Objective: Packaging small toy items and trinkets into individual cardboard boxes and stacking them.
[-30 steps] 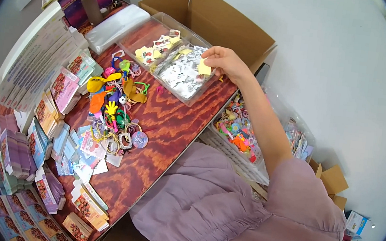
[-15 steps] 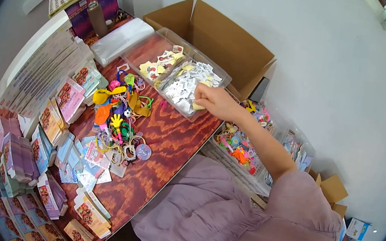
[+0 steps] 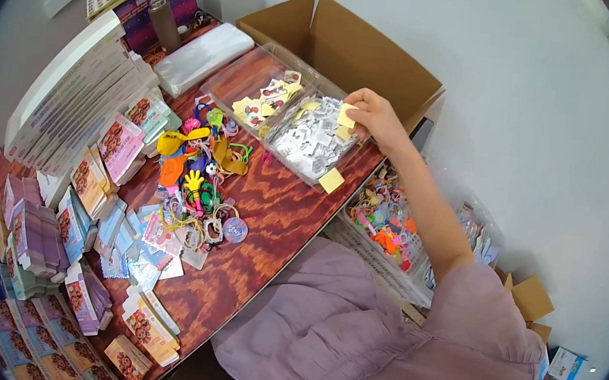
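Note:
My right hand (image 3: 374, 120) is above the far right side of a clear plastic tray (image 3: 293, 168). Its fingers pinch a small yellow square card (image 3: 347, 114). Another yellow piece shows just below the fingertips; whether it is held too, I cannot tell. Many small white and silvery pieces (image 3: 314, 137) fill the tray's right compartment. Yellow cards with red pictures (image 3: 263, 106) lie in the left one. At the tray's near right corner rests a loose yellow card (image 3: 331, 180). No part of my left hand can be made out.
Colourful small toys (image 3: 198, 170) are heaped mid-table, near shiny packets (image 3: 155, 244). Stacks of printed boxes (image 3: 36, 238) line the left. Clear bags (image 3: 203, 58) lie at the back. Behind the tray stands a cardboard box (image 3: 369, 51); a toy-filled bin (image 3: 384, 218) sits right of the table.
My right hand has moved up and to the right, from the tray's near corner to its far right side. A yellow card now shows uncovered at that near corner.

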Action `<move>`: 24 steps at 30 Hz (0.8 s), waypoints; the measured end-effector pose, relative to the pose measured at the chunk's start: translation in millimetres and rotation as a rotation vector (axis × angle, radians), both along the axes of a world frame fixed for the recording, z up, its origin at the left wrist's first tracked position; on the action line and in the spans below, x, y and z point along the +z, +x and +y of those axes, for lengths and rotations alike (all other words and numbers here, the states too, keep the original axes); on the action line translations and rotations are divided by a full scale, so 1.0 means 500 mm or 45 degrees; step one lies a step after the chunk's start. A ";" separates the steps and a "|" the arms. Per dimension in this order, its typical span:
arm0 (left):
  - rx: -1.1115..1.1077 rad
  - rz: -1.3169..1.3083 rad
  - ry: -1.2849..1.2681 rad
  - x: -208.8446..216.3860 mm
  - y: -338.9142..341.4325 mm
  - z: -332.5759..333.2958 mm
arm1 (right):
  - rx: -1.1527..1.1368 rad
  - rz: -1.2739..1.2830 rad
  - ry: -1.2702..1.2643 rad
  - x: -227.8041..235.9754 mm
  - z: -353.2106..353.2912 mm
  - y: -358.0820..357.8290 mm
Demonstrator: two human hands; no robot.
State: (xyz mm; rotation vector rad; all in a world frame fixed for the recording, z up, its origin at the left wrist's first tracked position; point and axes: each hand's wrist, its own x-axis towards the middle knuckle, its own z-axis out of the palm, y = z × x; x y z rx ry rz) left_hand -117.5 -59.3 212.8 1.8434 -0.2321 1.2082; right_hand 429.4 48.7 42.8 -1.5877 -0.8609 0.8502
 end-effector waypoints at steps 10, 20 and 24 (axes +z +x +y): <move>0.707 0.728 -1.025 -0.197 0.169 0.048 | 0.208 -0.628 -0.096 -0.070 0.069 -0.042; 0.116 0.973 -1.150 -0.380 0.236 0.140 | 0.266 -0.662 -0.160 -0.042 0.044 -0.037; 0.161 0.930 -1.144 -0.386 0.238 0.143 | 0.546 -0.931 -0.067 -0.059 0.036 -0.024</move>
